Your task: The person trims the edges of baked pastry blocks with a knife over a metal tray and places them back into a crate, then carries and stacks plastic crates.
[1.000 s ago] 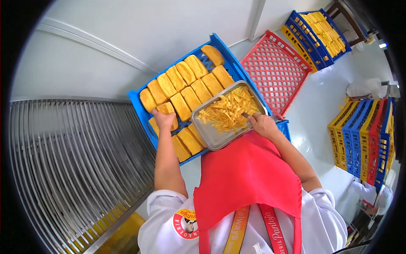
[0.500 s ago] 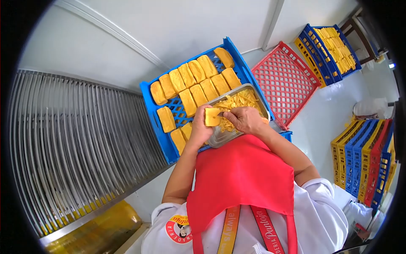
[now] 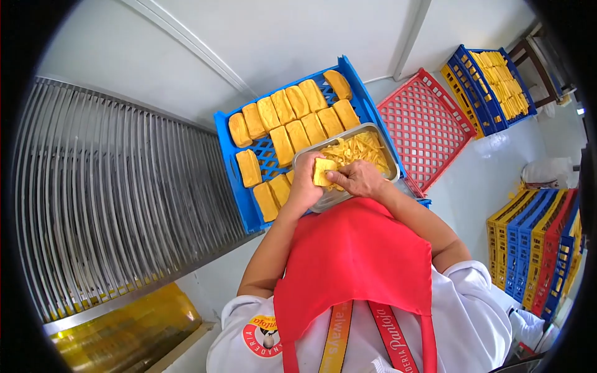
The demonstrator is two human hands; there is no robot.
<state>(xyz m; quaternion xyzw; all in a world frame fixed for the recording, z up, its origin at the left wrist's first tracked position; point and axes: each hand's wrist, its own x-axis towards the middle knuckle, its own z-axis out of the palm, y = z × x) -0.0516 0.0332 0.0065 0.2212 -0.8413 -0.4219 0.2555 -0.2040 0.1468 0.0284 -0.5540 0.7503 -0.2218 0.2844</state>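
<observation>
My left hand (image 3: 306, 180) grips a yellow loaf (image 3: 324, 172), its cut face turned up toward me. Against that loaf, my right hand (image 3: 364, 178) is closed with the thumb pressed to its edge; a small knife in it is almost wholly hidden by the fingers. Under both hands is a metal tray (image 3: 324, 202) holding yellow trimmings (image 3: 356, 149). The tray rests on a blue crate (image 3: 360, 88), where several whole yellow loaves (image 3: 282, 146) lie in rows beyond and left of my hands.
Left stands a metal rack (image 3: 124, 199) with many slats. A red crate (image 3: 423, 127) lies right of the blue one. Behind it, stacked crates (image 3: 488, 118) hold yellow slices (image 3: 502, 81). More coloured crates (image 3: 528, 242) are stacked at the right.
The loaf has turned in my left hand and sits slightly further right. My right thumb has come onto its edge, and the dark blade seen before is now hidden. The view has shifted slightly.
</observation>
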